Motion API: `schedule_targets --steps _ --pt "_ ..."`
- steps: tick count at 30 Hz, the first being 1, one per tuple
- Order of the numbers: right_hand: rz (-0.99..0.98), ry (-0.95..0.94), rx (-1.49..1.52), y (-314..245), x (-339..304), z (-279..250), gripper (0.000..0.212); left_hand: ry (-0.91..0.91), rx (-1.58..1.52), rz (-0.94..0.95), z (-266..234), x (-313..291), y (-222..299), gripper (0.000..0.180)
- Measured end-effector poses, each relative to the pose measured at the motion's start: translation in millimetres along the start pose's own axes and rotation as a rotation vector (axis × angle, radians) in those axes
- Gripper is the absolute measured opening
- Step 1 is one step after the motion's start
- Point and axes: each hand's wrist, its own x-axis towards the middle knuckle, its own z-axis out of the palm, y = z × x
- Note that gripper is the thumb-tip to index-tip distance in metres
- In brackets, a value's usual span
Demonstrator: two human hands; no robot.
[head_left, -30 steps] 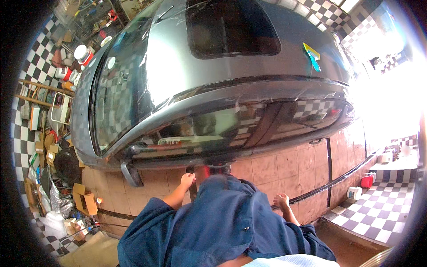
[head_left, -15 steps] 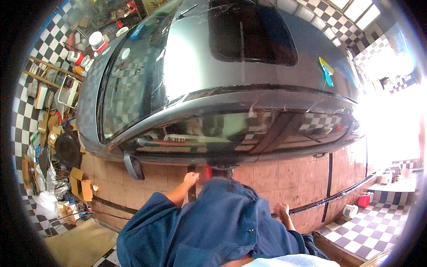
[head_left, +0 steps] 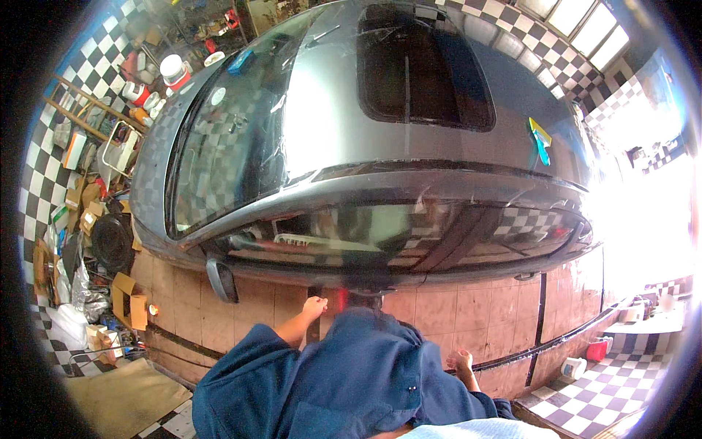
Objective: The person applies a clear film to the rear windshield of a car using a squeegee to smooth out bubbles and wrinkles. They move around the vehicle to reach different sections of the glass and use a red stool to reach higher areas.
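My left hand point(head_left: 315, 308) hangs low beside the dark grey car point(head_left: 325, 124), short of its side. Its fingers are drawn together, and whatever may be between them is too small to make out. Lower and to the right, my right hand point(head_left: 461, 360) is held near my body, fingers loosely bent and apart, with nothing seen in it. On the roof, toward the car's right end, lies a yellow and turquoise hand tool point(head_left: 540, 141). The dark sunroof point(head_left: 424, 69) and the side mirror point(head_left: 221, 281) are also visible. Neither hand appears to touch the car.
Cardboard boxes point(head_left: 129, 301), a black round item point(head_left: 112, 243) and white-and-red buckets point(head_left: 174, 69) crowd the left side. A wooden ladder-like frame point(head_left: 77, 117) leans there. White point(head_left: 573, 367) and red point(head_left: 597, 350) jugs stand at the right on the checkered floor. Brown tiles border the car.
The view has tilted and shifted slightly, so the car sits lower in it. Both hands have dropped a little in the picture; their shapes look much the same.
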Motion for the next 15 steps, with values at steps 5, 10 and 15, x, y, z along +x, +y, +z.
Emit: schedule_targets --steps 5,10,15 --pt "-0.020 0.084 -0.161 0.6 -5.2 4.3 0.009 0.013 0.009 0.041 0.3 20.6 -31.7 0.025" --pt "0.001 0.012 -0.122 3.3 -4.1 3.2 0.013 -0.004 0.011 0.034 -1.9 12.0 -15.2 0.023" --pt "0.007 0.026 -0.168 8.0 4.5 -0.1 0.013 -0.010 0.000 0.039 -3.3 17.8 -21.0 0.023"
